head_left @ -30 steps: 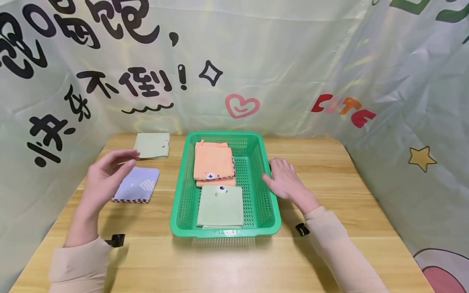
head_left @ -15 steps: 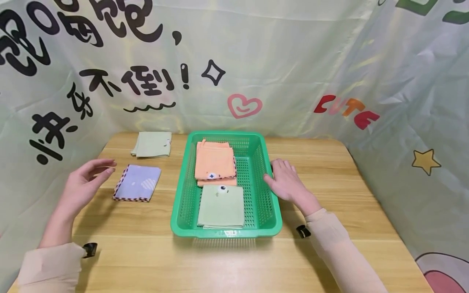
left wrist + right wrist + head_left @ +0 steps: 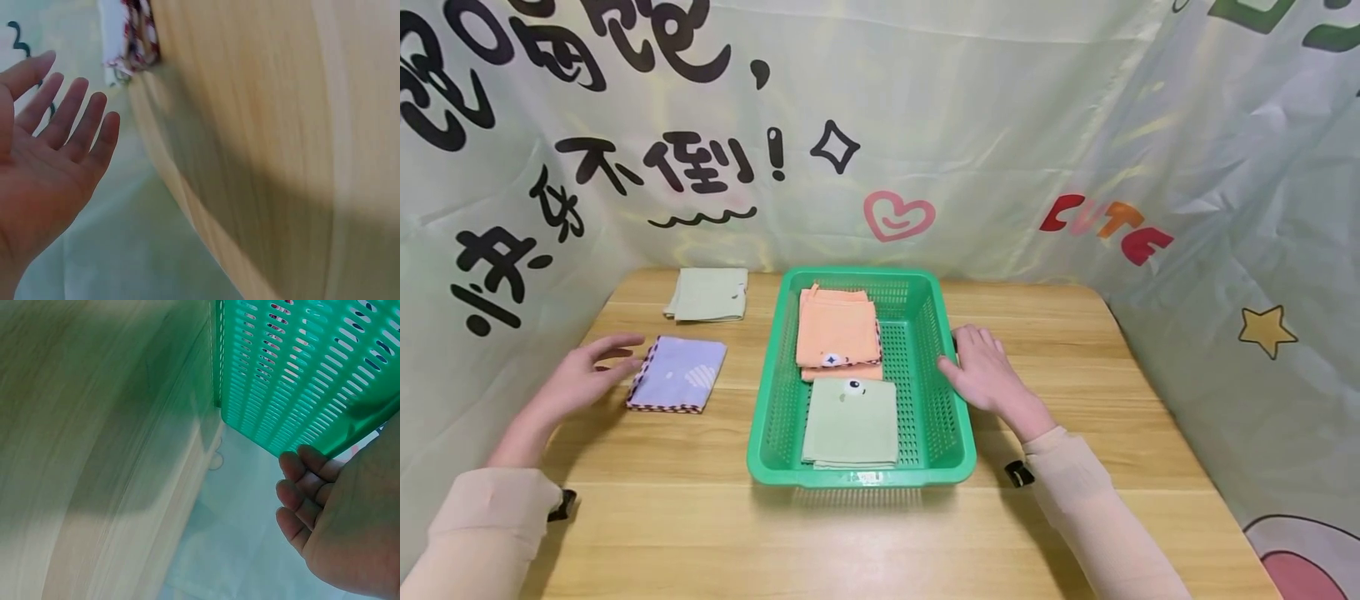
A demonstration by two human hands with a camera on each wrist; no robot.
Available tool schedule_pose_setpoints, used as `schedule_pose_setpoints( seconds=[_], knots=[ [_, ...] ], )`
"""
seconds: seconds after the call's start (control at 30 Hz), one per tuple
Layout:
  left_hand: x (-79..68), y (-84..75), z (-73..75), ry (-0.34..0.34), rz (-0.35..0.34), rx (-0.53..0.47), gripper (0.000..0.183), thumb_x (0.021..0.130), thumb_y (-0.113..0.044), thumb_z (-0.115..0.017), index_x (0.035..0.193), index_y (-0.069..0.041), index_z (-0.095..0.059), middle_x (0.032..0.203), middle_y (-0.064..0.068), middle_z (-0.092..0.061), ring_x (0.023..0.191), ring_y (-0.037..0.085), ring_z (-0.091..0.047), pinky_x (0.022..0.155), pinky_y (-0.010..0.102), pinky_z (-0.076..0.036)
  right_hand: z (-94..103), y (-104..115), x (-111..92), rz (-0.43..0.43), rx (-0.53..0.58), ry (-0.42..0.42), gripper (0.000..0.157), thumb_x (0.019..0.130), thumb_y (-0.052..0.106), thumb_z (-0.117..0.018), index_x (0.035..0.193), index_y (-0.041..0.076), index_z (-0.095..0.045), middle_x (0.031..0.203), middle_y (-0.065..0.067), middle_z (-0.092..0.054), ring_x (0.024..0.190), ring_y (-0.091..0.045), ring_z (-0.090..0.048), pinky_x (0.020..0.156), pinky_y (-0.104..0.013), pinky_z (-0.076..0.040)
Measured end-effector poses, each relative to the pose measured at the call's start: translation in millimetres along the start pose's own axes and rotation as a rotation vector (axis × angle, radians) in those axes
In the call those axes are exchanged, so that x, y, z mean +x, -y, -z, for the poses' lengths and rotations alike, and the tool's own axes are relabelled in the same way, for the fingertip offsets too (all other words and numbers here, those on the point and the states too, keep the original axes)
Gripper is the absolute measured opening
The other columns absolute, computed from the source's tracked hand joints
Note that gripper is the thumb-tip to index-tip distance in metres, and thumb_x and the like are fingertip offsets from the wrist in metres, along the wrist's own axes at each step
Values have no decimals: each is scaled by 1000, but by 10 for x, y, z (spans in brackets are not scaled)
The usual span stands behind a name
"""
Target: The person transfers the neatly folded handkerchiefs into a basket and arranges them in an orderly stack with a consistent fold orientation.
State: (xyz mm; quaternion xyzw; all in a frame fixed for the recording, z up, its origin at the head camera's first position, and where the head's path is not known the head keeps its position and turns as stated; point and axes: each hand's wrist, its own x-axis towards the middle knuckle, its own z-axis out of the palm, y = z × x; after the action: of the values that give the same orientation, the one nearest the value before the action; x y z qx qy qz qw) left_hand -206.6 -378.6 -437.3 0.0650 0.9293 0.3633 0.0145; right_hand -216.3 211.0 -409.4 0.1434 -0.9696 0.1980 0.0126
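Note:
My left hand (image 3: 583, 372) hovers at the left edge of a folded purple towel (image 3: 681, 375) with a checked border, fingers loosely extended and holding nothing. In the left wrist view its palm and spread fingers (image 3: 69, 122) show, with the checked border (image 3: 140, 37) beyond them. My right hand (image 3: 988, 375) grips the right rim of a green plastic basket (image 3: 966, 442), thumb over the rim and fingers (image 3: 300, 503) curled along the outside. Inside the basket, on its left side, lie folded orange towels (image 3: 837, 329) and, in front of them, a folded light green towel (image 3: 852, 425).
Another folded pale green towel (image 3: 709, 294) lies behind the purple one, near the back edge of the wooden table (image 3: 865, 550). A printed fabric sheet (image 3: 1000, 108) hangs behind and along both sides of the table.
My left hand has pulled back leftward from over the purple towel, then lowered beside it. Its left border, covered at first, now shows. My right hand stays on the basket rim.

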Motion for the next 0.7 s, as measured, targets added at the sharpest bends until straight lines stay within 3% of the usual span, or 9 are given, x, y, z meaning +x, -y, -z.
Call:
schedule_pose_setpoints(
  seconds=[0.23, 0.5, 0.7],
  knots=[
    [169, 92, 23, 141, -19, 84, 69, 100, -30, -71, 155, -1, -42, 150, 41, -40, 128, 64, -46, 100, 75, -39, -3, -18, 6, 0, -9, 2, 48, 102, 37, -49, 131, -1, -51, 124, -19, -56, 108, -33, -44, 92, -49, -36],
    [277, 89, -20, 219, -11, 122, 86, 94, -36, -77, 160, -2, -34, 155, 41, -32, 139, 64, -30, 107, 77, -28, 3, 3, 0, -2, -4, 6, 49, 101, 38, -49, 131, -1, -51, 124, -17, -55, 108, -33, -43, 92, -48, -37],
    [349, 101, -70, 247, -26, 127, 87, 92, -33, -79, 159, 0, -35, 156, 41, -31, 142, 64, -27, 111, 76, -26, 5, 6, -6, -4, -1, -3, 46, 101, 38, -50, 128, 0, -52, 120, -14, -55, 106, -31, -43, 90, -46, -36]
  ],
)
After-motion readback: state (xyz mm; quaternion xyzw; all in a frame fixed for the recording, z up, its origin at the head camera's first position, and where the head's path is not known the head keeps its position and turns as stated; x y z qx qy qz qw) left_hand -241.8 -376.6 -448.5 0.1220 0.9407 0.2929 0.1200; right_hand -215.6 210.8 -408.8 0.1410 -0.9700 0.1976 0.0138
